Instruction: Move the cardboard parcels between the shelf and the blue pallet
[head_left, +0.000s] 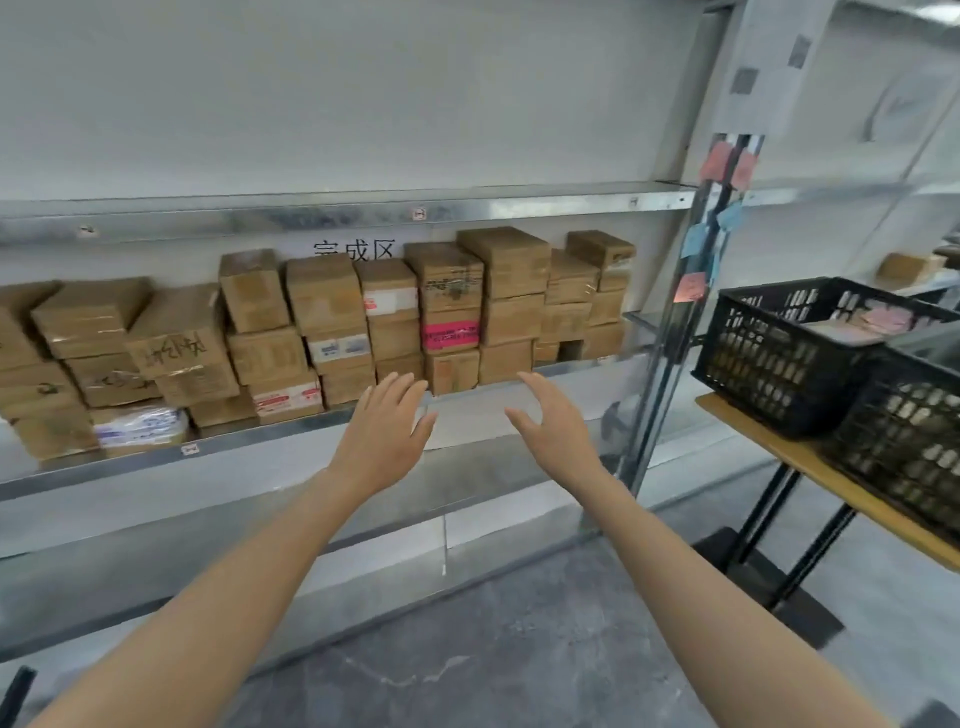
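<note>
Both arms reach toward the shelf (332, 431): the left hand (382, 434) and the right hand (553, 423) hang side by side before its front edge, fingers straight, spread apart, and holding nothing. The cardboard parcels (322, 332) stand stacked in rows on the shelf just beyond the fingertips. To the right, black crates (779, 358) sit on a tabletop (810, 457).

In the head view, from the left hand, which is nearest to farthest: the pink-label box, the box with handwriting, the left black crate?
1. The pink-label box: on the shelf, just beyond the left hand.
2. The box with handwriting: further left.
3. The left black crate: far right, on the table.
</note>
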